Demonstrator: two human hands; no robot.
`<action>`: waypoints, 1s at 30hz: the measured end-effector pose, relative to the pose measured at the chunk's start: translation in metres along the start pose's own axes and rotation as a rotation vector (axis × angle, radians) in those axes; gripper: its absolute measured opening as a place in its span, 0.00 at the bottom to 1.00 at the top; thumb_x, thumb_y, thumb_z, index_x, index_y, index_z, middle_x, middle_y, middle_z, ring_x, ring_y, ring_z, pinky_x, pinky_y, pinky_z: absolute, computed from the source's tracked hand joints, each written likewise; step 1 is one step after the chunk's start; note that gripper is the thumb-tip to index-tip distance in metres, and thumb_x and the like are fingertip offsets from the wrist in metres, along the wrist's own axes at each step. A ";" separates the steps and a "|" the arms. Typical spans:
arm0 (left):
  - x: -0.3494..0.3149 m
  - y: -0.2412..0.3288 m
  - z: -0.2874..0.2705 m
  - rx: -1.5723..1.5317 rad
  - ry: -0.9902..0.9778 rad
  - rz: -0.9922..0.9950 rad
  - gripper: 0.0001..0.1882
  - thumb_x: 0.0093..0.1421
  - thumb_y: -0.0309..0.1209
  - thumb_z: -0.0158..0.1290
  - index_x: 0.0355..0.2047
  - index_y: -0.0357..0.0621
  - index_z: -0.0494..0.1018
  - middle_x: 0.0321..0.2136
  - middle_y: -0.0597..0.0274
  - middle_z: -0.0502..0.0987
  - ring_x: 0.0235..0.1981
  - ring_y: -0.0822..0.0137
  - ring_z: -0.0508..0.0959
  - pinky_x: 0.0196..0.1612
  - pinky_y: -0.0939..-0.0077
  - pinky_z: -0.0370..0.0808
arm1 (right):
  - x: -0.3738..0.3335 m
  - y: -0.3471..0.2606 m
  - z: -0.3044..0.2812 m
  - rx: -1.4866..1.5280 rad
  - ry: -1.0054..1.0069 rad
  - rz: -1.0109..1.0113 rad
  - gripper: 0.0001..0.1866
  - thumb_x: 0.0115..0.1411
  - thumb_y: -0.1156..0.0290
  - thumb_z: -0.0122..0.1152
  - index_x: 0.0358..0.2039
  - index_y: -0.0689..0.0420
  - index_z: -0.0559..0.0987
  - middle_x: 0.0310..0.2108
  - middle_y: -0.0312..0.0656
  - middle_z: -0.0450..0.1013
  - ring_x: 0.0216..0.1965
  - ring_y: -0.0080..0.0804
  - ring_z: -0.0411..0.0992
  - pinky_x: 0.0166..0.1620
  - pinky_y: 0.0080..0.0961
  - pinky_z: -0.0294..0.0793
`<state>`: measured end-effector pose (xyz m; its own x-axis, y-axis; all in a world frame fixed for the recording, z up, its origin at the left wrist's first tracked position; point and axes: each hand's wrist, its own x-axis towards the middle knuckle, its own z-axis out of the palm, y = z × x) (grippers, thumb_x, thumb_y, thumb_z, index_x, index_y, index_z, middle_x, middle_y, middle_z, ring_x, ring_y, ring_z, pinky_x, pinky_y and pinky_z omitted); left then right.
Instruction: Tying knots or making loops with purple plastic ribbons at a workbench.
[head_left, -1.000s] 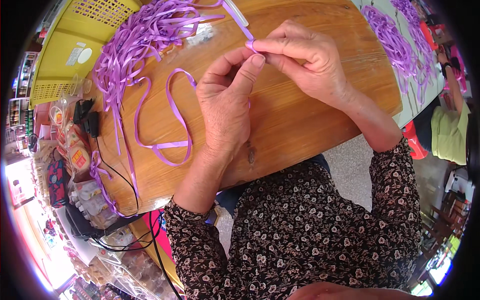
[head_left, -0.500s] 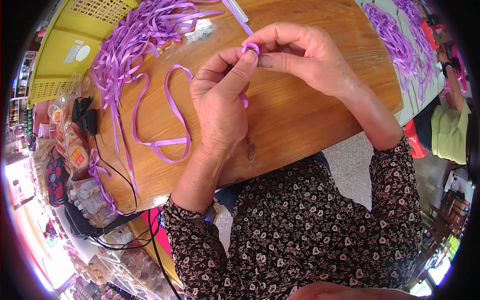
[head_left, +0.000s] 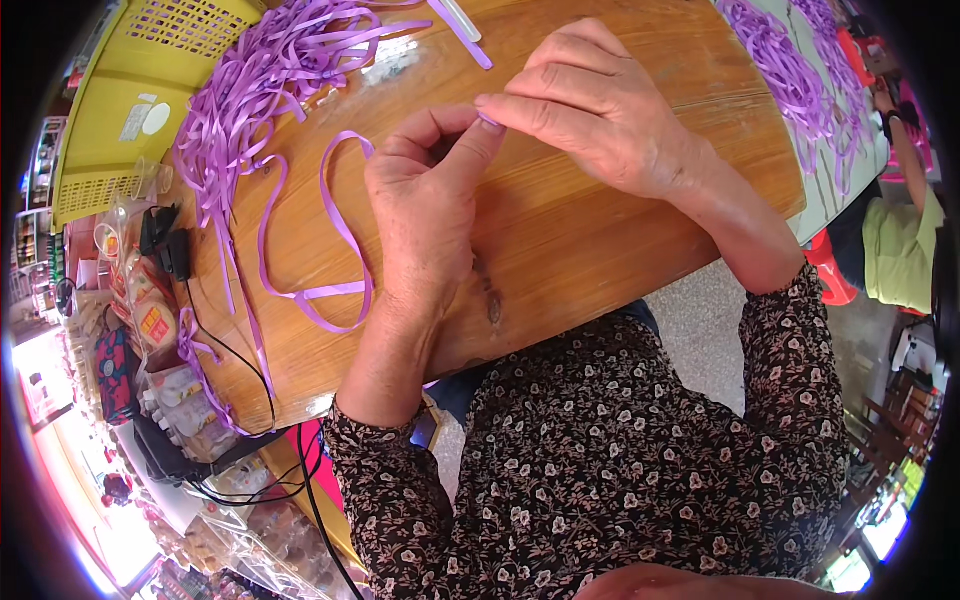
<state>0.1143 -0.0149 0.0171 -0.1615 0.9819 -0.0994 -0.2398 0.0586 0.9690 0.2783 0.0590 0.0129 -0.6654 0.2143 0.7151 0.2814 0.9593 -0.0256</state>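
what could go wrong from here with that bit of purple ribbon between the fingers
Only a small bit of purple ribbon shows in the pinch of the left hand, so it might slip free. The loose ribbon loop lies right beside the left forearm and could be dragged if that arm shifts. A trailing ribbon strand lies close to the black cable, so they might tangle.

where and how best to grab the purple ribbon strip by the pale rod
Probably pinch the purple ribbon strip by its near end, coming from the person's side: it is thin and flat, and that end juts past the pale rod.
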 end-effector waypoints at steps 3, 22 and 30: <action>0.002 -0.001 -0.004 -0.025 -0.017 -0.039 0.06 0.55 0.25 0.56 0.32 0.35 0.75 0.23 0.71 0.74 0.21 0.84 0.66 0.23 0.91 0.60 | 0.002 0.002 -0.004 -0.064 0.093 -0.136 0.14 0.45 0.71 0.57 0.35 0.55 0.79 0.30 0.35 0.71 0.37 0.32 0.70 0.43 0.29 0.68; 0.011 -0.005 -0.003 -0.074 -0.080 -0.066 0.06 0.54 0.27 0.57 0.31 0.36 0.75 0.17 0.76 0.69 0.14 0.86 0.60 0.14 0.90 0.51 | 0.002 0.039 0.007 -0.041 0.305 -0.348 0.10 0.46 0.74 0.67 0.32 0.58 0.79 0.27 0.38 0.73 0.29 0.33 0.71 0.34 0.26 0.68; 0.005 0.000 -0.002 -0.011 -0.070 -0.028 0.09 0.54 0.28 0.57 0.33 0.36 0.73 0.20 0.71 0.69 0.18 0.79 0.61 0.21 0.86 0.56 | 0.001 0.020 0.007 0.314 0.249 -0.120 0.06 0.51 0.74 0.65 0.30 0.59 0.79 0.25 0.41 0.73 0.27 0.36 0.72 0.34 0.24 0.71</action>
<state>0.1118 -0.0103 0.0167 -0.0875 0.9901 -0.1101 -0.2534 0.0848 0.9636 0.2781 0.0795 0.0084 -0.4825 0.0835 0.8719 -0.0377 0.9925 -0.1159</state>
